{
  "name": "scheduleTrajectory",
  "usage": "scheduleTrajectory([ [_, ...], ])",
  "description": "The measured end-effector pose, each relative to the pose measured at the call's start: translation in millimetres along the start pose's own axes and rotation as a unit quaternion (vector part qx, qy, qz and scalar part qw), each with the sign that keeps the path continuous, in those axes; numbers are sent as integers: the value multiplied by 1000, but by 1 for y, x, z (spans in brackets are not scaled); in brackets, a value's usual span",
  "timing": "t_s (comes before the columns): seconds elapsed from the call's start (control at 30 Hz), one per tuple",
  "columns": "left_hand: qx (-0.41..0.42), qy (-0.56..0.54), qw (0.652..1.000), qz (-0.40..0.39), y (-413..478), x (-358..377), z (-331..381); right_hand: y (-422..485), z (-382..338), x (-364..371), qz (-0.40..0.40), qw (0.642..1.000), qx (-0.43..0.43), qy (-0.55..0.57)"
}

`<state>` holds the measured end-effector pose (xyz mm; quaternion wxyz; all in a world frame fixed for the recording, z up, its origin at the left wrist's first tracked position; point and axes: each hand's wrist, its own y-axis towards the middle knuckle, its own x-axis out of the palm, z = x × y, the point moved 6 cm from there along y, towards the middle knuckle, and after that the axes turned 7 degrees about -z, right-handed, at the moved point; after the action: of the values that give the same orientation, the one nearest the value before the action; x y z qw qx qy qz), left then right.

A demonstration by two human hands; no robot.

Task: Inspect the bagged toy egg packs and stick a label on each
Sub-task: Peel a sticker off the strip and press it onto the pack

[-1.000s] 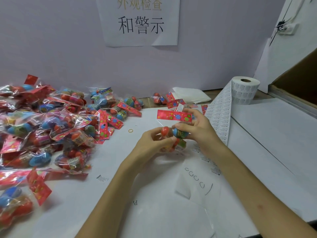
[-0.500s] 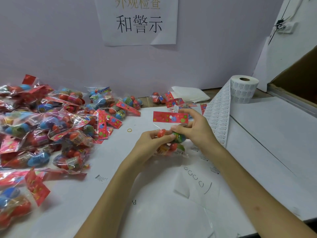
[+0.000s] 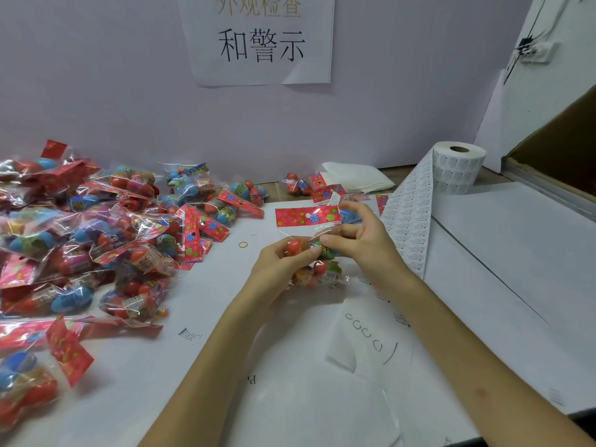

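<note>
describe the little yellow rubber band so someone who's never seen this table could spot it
Start at the big heap of bagged egg packs on the left of the white table. Just past its right edge, on bare paper before the left hand, lies the rubber band. It is the only thin yellow ring there, lying flat and touching no pack.

Two hands and forearms in view, all uncovered. Left hand [image 3: 280, 269] and right hand [image 3: 364, 246]: bare, slender fingers, nails short. Left forearm [image 3: 209, 359] and right forearm [image 3: 467, 350]: bare to the frame's lower edge. Right forearm carries one small faint spot.
</note>
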<state>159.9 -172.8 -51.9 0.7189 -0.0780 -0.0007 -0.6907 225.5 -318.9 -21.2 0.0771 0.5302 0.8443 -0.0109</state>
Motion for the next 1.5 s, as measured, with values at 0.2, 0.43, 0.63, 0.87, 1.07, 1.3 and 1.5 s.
scheduleTrajectory([
  [0.2,-31,38,997,-53,-1,6,-4,-1,-3,-5,12,1000,-21,-1],
  [0.43,-28,28,999,-27,3,3,-6,-1,-6,-3,1,999,-33,5],
  [0.63,4,-28,1000,9,5,-3,-1,2,-3,1,-19,999,-23,29],
  [0.87,-7,21,999,-38,3,2,-2,1,-6,2,-1,998,-54,36],
  [1.07,-16,62,994,-92,-1,12,-2,1,-3,-8,25,998,-62,14],
  [1.3,-20,3,999,-48,0,6,-2,2,-6,-11,73,990,-92,-74],
  [1.5,17,-183,983,24,-1,-12,7,6,-10,-21,40,991,-72,109],
])
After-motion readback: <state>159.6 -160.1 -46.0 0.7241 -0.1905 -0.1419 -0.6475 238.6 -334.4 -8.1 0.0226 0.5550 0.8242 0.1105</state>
